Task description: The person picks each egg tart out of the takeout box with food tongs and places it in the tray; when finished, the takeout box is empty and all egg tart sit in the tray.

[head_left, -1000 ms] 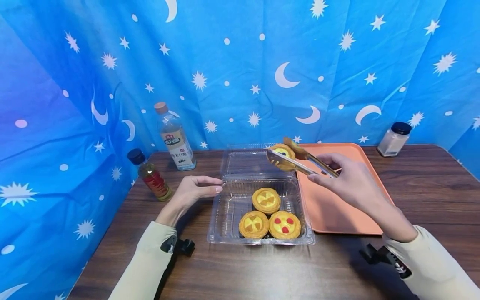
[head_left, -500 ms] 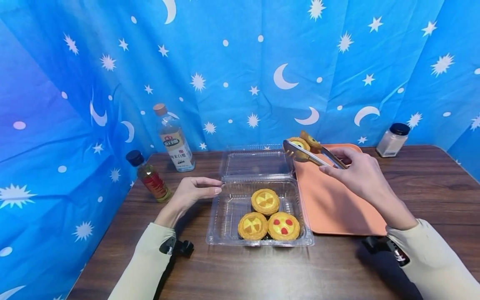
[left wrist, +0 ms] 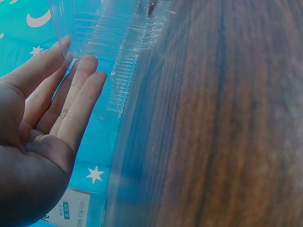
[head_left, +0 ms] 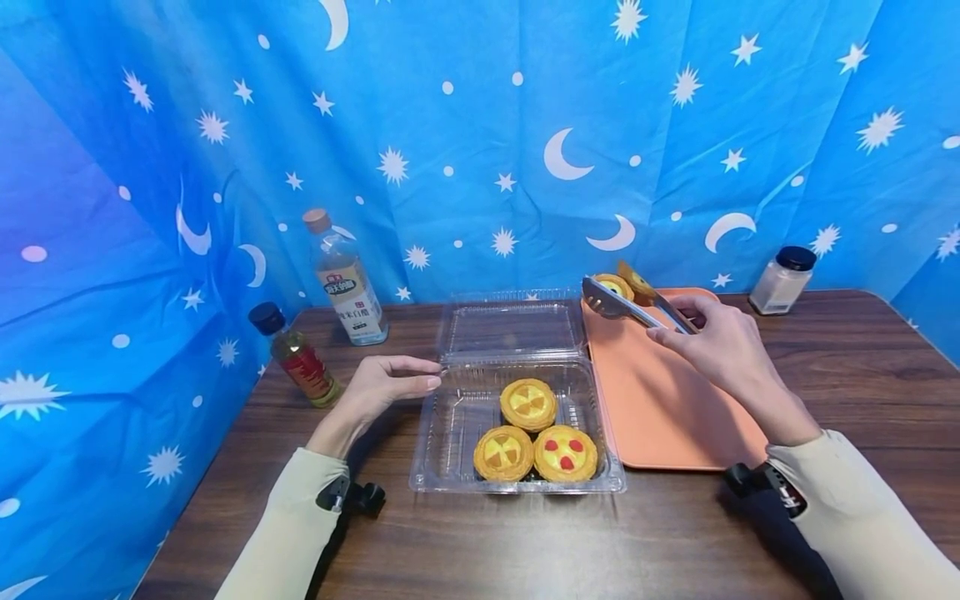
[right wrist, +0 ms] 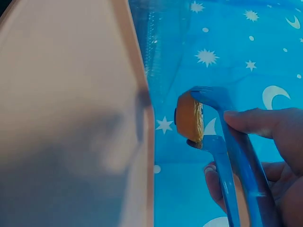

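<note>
In the head view my right hand point(head_left: 716, 342) holds metal tongs point(head_left: 633, 310). Their tips clasp an egg tart point(head_left: 615, 286) above the far left part of the orange tray point(head_left: 660, 408); the right wrist view shows this tart point(right wrist: 190, 117) side-on between the tips. My left hand point(head_left: 378, 392) pinches the left rim of a clear plastic container point(head_left: 457, 417), whose lid point(head_left: 512, 329) lies folded back. Inside sit three tarts: one at the back point(head_left: 528, 404), a front left tart point(head_left: 503, 454) and a front right tart with red pieces point(head_left: 566, 454).
A clear vinegar bottle point(head_left: 351, 292) and a smaller red-labelled bottle point(head_left: 303, 362) stand at the left on the wooden table point(head_left: 480, 542). A black-capped jar point(head_left: 783, 282) is at the back right. Behind hangs a blue curtain point(head_left: 450, 125) with stars and moons.
My right hand has carried the tart in the tongs rightward, from over the container lid to over the tray. The left hand stays at the container's rim.
</note>
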Available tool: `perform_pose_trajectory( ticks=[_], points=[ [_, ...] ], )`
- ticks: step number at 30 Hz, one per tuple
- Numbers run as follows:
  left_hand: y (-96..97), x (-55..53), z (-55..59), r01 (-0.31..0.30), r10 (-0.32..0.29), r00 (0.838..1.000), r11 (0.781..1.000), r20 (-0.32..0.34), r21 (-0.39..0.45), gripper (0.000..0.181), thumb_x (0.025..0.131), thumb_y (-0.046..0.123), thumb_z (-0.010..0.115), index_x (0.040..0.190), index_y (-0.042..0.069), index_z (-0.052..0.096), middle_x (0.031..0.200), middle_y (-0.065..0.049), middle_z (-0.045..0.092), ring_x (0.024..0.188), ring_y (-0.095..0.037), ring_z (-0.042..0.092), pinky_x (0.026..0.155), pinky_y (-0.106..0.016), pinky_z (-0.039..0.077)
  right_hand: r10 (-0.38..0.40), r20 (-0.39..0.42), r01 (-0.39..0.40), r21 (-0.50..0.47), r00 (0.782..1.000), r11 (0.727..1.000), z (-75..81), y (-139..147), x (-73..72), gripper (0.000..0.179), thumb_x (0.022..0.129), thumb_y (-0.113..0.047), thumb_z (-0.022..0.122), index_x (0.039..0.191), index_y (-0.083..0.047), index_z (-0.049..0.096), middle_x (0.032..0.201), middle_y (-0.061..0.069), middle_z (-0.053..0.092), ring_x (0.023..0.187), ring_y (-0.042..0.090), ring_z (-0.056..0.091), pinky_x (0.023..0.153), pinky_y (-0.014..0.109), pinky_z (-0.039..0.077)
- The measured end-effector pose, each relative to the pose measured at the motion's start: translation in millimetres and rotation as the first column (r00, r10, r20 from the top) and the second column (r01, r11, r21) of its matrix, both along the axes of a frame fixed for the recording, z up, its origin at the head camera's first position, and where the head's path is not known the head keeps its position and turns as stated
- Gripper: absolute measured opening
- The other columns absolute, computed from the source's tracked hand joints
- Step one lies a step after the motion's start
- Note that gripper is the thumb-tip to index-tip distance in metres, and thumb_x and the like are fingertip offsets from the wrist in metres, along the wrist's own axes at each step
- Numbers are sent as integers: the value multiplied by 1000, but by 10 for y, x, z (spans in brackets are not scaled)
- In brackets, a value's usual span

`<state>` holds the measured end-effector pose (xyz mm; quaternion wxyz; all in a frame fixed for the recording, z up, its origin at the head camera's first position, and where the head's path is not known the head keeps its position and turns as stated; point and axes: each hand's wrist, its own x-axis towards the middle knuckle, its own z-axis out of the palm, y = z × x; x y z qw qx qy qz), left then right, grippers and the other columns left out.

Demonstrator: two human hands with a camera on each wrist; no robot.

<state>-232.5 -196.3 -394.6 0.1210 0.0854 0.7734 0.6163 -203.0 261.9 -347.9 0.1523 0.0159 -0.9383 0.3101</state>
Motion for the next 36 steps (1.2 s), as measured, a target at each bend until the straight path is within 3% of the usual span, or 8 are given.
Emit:
perform_pose_trajectory(
  ticks=[11,36],
  points=[
    [-1,8,-13,0,0,1000,1000,3,11,33,92,16,86,120,0,78,120,-14,77,103,-21,76,94,-36,62,-10,10,10,21,1000,1000,-117,95,-88,50,93,-26,83,127,5,67,103,28,70,84,40,60,66,44,44],
    [-15,-14,8,3,-3,1000,1000,2,1,32,93,16,86,120,0,78,121,-14,77,105,-23,76,96,-36,61,-11,79,9,34,997,999,-229,135,-181,52,96,-29,82,126,9,65,109,28,66,90,40,56,68,44,43]
  ],
)
